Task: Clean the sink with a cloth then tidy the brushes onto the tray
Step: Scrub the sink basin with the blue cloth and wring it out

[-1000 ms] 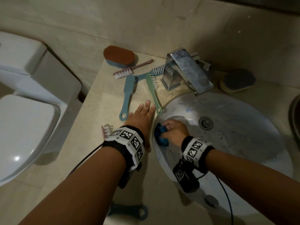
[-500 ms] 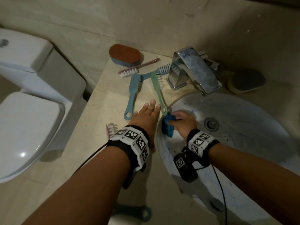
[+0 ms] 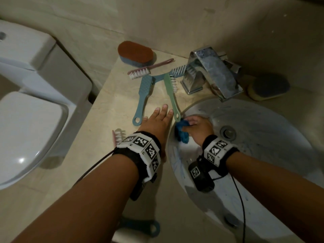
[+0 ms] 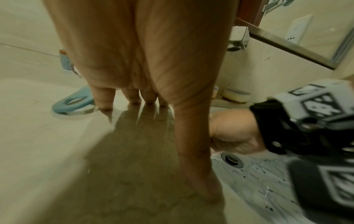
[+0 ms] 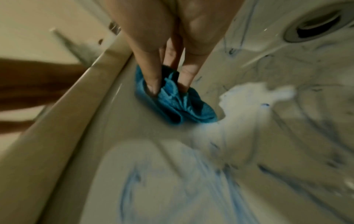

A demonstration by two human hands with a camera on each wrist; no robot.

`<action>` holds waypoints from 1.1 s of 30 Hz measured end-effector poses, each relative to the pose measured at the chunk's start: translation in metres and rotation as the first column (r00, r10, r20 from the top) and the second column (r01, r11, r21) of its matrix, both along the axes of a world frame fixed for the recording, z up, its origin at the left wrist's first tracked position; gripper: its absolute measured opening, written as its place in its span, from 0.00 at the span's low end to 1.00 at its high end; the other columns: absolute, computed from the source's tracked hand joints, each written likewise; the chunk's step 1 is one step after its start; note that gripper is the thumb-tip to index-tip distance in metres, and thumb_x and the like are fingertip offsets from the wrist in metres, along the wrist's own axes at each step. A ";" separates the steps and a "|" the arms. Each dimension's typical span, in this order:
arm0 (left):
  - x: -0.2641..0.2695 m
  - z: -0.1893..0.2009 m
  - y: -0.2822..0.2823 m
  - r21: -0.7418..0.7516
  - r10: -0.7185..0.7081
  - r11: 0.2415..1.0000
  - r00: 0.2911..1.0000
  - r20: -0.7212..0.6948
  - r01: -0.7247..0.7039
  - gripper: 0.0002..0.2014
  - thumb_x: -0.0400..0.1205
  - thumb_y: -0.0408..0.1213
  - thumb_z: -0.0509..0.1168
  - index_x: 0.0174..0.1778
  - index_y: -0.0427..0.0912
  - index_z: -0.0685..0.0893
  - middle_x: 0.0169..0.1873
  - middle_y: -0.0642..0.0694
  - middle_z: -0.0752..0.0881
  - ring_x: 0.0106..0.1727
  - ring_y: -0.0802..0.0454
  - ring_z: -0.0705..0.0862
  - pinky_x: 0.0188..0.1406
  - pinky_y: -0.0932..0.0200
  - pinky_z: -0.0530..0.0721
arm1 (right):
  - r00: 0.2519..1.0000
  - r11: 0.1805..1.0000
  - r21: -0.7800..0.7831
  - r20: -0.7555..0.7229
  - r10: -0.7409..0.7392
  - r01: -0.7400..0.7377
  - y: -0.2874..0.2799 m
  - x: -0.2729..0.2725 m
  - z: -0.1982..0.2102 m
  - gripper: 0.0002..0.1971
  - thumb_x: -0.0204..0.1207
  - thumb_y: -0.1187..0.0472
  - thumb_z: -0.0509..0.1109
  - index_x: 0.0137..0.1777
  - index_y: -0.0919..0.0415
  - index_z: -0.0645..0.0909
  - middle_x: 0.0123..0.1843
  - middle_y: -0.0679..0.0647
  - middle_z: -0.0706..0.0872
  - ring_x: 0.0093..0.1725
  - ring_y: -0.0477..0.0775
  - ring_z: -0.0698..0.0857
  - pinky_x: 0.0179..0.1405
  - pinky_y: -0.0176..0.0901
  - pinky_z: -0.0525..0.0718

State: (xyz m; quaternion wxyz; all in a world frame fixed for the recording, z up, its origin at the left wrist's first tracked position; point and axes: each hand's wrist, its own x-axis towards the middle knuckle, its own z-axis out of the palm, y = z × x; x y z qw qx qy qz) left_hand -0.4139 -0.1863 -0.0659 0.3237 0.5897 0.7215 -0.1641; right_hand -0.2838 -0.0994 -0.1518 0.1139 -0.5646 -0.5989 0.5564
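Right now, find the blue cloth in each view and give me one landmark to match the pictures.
Head: blue cloth at centre, under the right hand, against the sink's left wall.
Left wrist: not visible; the right hand hides it.
Right wrist: centre, pinched by fingers.
Shared landmark: the drain.

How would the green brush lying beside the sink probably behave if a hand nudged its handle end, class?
The green brush looks like thin moulded plastic, so it is probably light and stiff. It lies on the smooth counter, so it would likely slide or pivot rather than roll. Its handle tip sits at the sink rim near the right hand, so a nudge might tip it into the basin.
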 end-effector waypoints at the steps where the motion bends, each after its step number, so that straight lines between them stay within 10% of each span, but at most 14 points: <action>1: 0.000 0.000 0.000 -0.001 0.002 1.000 1.000 0.004 -0.002 0.71 0.59 0.47 0.84 0.81 0.45 0.33 0.81 0.47 0.30 0.83 0.45 0.36 0.81 0.41 0.48 | 0.997 0.997 0.005 0.022 0.078 -0.078 -0.011 0.005 0.003 0.15 0.64 0.76 0.76 0.48 0.59 0.84 0.47 0.56 0.84 0.49 0.53 0.82 0.49 0.41 0.80; 5: 0.000 0.001 -0.001 -0.010 0.000 1.000 1.000 0.008 0.001 0.71 0.58 0.46 0.84 0.81 0.45 0.33 0.81 0.46 0.30 0.83 0.45 0.36 0.80 0.39 0.48 | 0.892 0.900 -0.089 0.124 0.435 -0.426 -0.060 0.036 0.018 0.19 0.64 0.66 0.80 0.57 0.62 0.86 0.51 0.50 0.87 0.51 0.46 0.84 0.55 0.37 0.81; 12: -0.001 -0.001 0.004 -0.020 0.012 1.000 1.000 0.020 -0.011 0.69 0.60 0.44 0.83 0.81 0.45 0.33 0.81 0.46 0.31 0.83 0.46 0.36 0.83 0.42 0.50 | 0.999 0.998 -0.039 -0.032 -0.040 0.039 -0.013 -0.001 0.004 0.14 0.63 0.73 0.79 0.47 0.61 0.85 0.47 0.55 0.85 0.49 0.54 0.83 0.51 0.45 0.82; 18: -0.002 0.001 0.002 -0.026 -0.017 1.000 1.000 -0.003 0.017 0.72 0.57 0.47 0.84 0.81 0.44 0.32 0.81 0.45 0.30 0.83 0.44 0.35 0.82 0.40 0.50 | 0.887 0.896 -0.116 0.133 0.442 -0.429 -0.062 0.041 0.009 0.11 0.66 0.68 0.78 0.48 0.59 0.87 0.44 0.50 0.86 0.47 0.47 0.83 0.47 0.33 0.78; 23: 0.009 0.008 -0.013 -0.043 0.027 0.999 0.999 -0.035 -0.028 0.68 0.64 0.48 0.81 0.81 0.39 0.32 0.81 0.38 0.31 0.83 0.40 0.37 0.83 0.45 0.51 | 0.903 0.908 -0.055 0.098 0.418 -0.415 -0.039 0.024 0.011 0.15 0.68 0.69 0.76 0.27 0.53 0.77 0.29 0.48 0.77 0.35 0.49 0.78 0.45 0.41 0.76; 27: 0.024 0.007 -0.038 -0.090 0.070 0.993 0.996 -0.063 -0.075 0.70 0.63 0.48 0.81 0.79 0.39 0.28 0.79 0.38 0.28 0.82 0.40 0.33 0.83 0.44 0.48 | 0.983 0.981 -0.077 -0.060 0.171 -0.176 -0.023 0.010 0.011 0.13 0.67 0.72 0.76 0.52 0.63 0.85 0.47 0.55 0.83 0.48 0.52 0.82 0.43 0.39 0.79; 33: 0.023 -0.002 -0.048 -0.026 0.091 0.995 0.994 -0.053 -0.093 0.76 0.55 0.53 0.83 0.79 0.42 0.27 0.80 0.42 0.27 0.82 0.42 0.31 0.83 0.44 0.46 | 0.753 0.757 -0.104 0.078 0.653 -0.646 -0.058 0.048 0.011 0.12 0.66 0.69 0.78 0.36 0.52 0.80 0.38 0.50 0.83 0.41 0.49 0.82 0.44 0.42 0.79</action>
